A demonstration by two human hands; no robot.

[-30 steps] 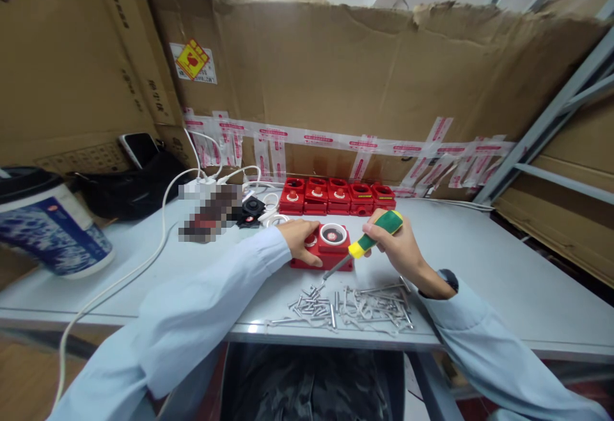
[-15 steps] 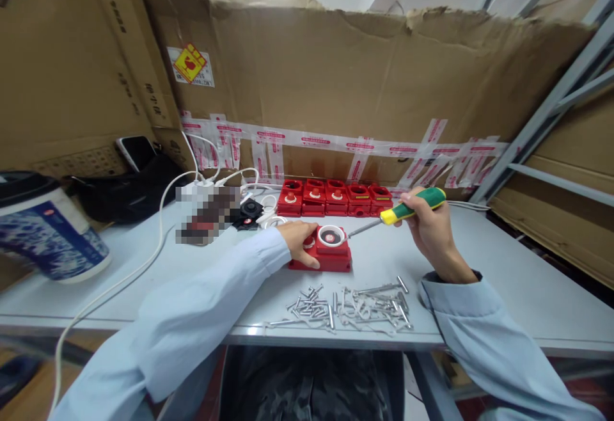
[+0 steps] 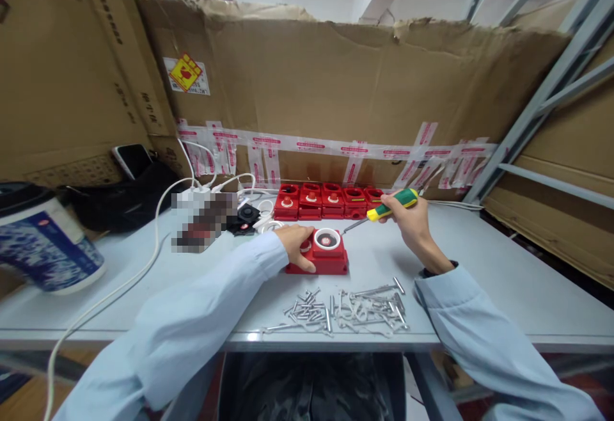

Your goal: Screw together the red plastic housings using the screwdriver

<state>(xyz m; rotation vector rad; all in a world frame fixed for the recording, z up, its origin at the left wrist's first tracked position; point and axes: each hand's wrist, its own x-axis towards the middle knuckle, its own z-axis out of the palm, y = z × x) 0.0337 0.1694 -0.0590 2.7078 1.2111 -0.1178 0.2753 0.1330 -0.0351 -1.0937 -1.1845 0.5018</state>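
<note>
Left hand (image 3: 300,245) was clamped down over the near-left corner of the red housing (image 3: 327,258), fingers curled across its top and thumb pressed on the front edge, pinning it flat to the worktop (image 3: 480,280). The housing sat at mid-worktop, just ahead of the scatter of screws (image 3: 345,309) near the front edge.

Right hand (image 3: 413,224) was closed round the green-and-yellow handle of the screwdriver (image 3: 393,205), held out to the right of the housing; the shaft slanted down and leftward, its tip just beside the far-right rim of the white ring (image 3: 327,238) on top of the housing; whether the tip actually touched could not be told.

By the look of it, this was the lining-up stage: tool brought to the part but not seated. A good engagement here would call for the tip to drop squarely into whatever fastener lies at that corner, the shaft raised more upright, and the left hand holding the housing firm against the twist.

Right wrist was lifted clear of the worktop and cocked back, forearm angling in from the lower right; left forearm reached in from the lower left, sleeve lying low over the worktop. Behind, a row of red housings (image 3: 330,200) stood against the taped cardboard wall (image 3: 336,88).
</note>
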